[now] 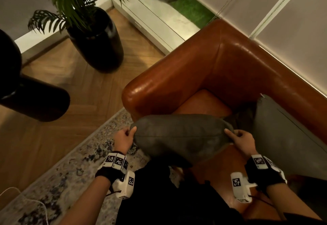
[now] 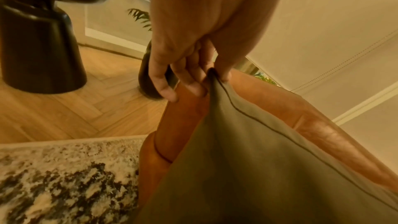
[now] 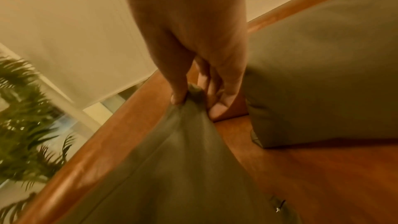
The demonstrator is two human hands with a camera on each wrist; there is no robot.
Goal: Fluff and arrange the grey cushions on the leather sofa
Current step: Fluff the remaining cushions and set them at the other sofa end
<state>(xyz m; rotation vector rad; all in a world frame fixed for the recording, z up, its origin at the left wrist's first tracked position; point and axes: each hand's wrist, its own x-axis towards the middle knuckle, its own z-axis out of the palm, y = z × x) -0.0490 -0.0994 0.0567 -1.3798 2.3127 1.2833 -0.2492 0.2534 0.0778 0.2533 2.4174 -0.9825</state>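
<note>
I hold a grey cushion (image 1: pixel 180 136) in the air over the front of the brown leather sofa (image 1: pixel 203 69). My left hand (image 1: pixel 124 137) pinches its left corner (image 2: pixel 212 74) between thumb and fingers. My right hand (image 1: pixel 242 139) pinches the right corner (image 3: pixel 194 91) the same way. The cushion (image 2: pixel 247 168) hangs down from both corners (image 3: pixel 183 168). A second grey cushion (image 1: pixel 283 134) leans against the sofa's backrest to the right (image 3: pixel 323 74), apart from the held one.
A black pot with a palm plant (image 1: pixel 96 39) stands on the herringbone wood floor left of the sofa arm. A dark round side table (image 1: pixel 26 90) is at far left. A speckled rug (image 1: pixel 62 180) lies under me. Blinds (image 1: pixel 265 9) hang behind the sofa.
</note>
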